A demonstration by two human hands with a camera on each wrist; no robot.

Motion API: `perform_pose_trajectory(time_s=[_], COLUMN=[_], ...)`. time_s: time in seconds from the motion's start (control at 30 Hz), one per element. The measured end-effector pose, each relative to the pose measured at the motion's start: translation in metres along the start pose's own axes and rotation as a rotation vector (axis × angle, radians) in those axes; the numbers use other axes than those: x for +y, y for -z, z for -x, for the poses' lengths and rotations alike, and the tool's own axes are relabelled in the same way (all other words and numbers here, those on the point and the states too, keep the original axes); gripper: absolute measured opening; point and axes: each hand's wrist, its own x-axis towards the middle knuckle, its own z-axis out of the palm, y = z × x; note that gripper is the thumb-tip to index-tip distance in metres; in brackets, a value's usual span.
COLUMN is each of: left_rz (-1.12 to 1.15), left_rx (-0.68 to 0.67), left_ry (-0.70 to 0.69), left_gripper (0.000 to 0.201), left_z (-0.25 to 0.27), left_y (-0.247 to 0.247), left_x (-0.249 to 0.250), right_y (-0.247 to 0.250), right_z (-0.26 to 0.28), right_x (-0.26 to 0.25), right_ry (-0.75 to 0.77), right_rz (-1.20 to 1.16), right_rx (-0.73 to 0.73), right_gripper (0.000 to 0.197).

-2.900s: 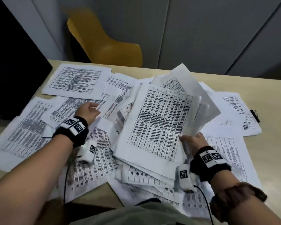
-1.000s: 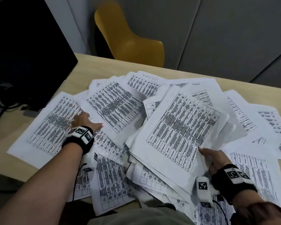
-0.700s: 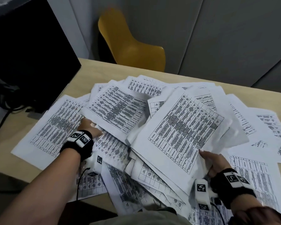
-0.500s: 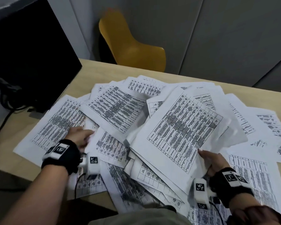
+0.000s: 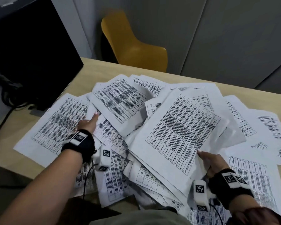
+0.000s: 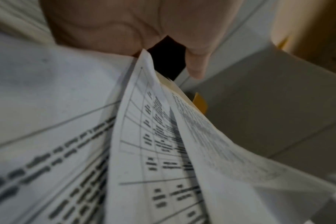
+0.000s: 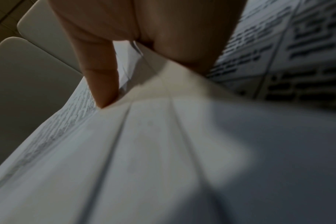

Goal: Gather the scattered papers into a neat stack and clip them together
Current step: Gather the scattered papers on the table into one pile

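We see the right hand (image 5: 212,161) grasping a thick bundle of papers (image 5: 180,132) at its near right corner, thumb on top of the printed table sheet, fingers curled underneath; the right wrist view confirms it, a finger (image 7: 104,84) pressed against the sheet edges with the bundle fanning away from the grip. The bundle is lifted and tilted, its far end raised above the loose sheets (image 5: 250,168) spread flat on the table (image 5: 104,69) below and to the right of the grip. The left hand (image 5: 88,124) reaches forward into the pile on the left, thumb stretched out along a sheet's edge; in the left wrist view the hand (image 6: 125,25) pinches the corner of a printed page (image 6: 153,136) between thumb and fingers, so we call it a grasp on that page. Just past this grip another table sheet (image 5: 120,98) lies on top of the heap, and left of the grip a large page (image 5: 55,124) lies flat on the table. Papers overlap messily between both grips, some hanging over the near table edge. A dark monitor (image 5: 31,54) stands beyond the left grip, a yellow chair (image 5: 133,47) behind the table.
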Motion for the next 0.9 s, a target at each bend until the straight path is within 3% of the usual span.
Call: perform_pose_trajectory(time_s=[0.13, 0.23, 0.33, 0.47, 0.6, 0.7, 0.77, 0.9], left_rz=[-0.273, -0.577, -0.719, -0.77, -0.832, -0.85, -0.855, -0.81], left_rx=[-0.014, 0.008, 0.034, 0.038, -0.016, -0.016, -0.029, -0.102], left_ry=[-0.04, -0.14, -0.169, -0.161, -0.185, -0.236, -0.254, -0.204], left_gripper=[0.094, 0.104, 0.112, 0.107, 0.107, 0.087, 0.074, 0.071], left_z=[0.0, -0.004, -0.001, -0.001, 0.001, 0.002, 0.004, 0.011], left_y=[-0.019, -0.033, -0.05, -0.061, -0.066, -0.069, -0.07, -0.068], left_x=[0.017, 0.027, 0.037, 0.044, 0.061, 0.066, 0.067, 0.061], right_y=[0.002, 0.006, 0.003, 0.002, 0.008, 0.008, 0.004, -0.001], right_z=[-0.003, -0.009, -0.007, -0.004, -0.017, -0.018, -0.008, 0.001], right_x=[0.001, 0.007, 0.006, 0.003, 0.011, 0.011, 0.005, 0.0], right_ry=[-0.01, -0.017, 0.014, 0.035, 0.032, 0.032, 0.036, 0.056], right_rz=[0.022, 0.064, 0.096, 0.156, 0.169, 0.148, 0.153, 0.117], right_rx=[0.037, 0.048, 0.037, 0.04, 0.05, 0.033, 0.025, 0.013], right_gripper=[0.067, 0.078, 0.078, 0.081, 0.07, 0.073, 0.059, 0.037])
